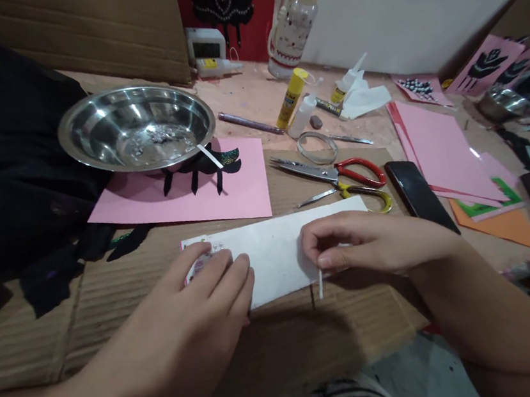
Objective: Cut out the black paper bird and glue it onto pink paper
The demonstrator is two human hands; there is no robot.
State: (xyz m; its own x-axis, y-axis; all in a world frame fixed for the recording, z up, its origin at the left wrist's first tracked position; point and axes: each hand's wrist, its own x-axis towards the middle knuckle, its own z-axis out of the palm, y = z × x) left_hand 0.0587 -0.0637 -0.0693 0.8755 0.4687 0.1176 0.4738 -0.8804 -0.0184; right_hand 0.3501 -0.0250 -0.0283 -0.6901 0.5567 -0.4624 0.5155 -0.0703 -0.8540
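Observation:
A white strip of card (276, 255) lies on the corrugated cardboard before me. My left hand (215, 288) rests over its left end, fingers spread loosely and touching it, with small shiny beads (217, 247) by the fingertips. Coloured print shows at that end, partly covered by the fingers. At the card's right part, my right hand (348, 243) pinches a thin white stick (320, 284) between thumb and fingers, its tip pointing down towards me. Behind the card, a steel bowl (132, 99) holding silvery bits stands partly on a pink sheet (241, 201) with a black cut-out shape (229, 161).
Scissors (330, 174) with red and yellow handles lie behind the card, beside a black phone (419, 195). Further back stand a glue stick (292, 98), a small white bottle (302, 116) and a water bottle (295, 30). Pink sheets (452, 150) are stacked right; black cloth (9, 159) fills the left.

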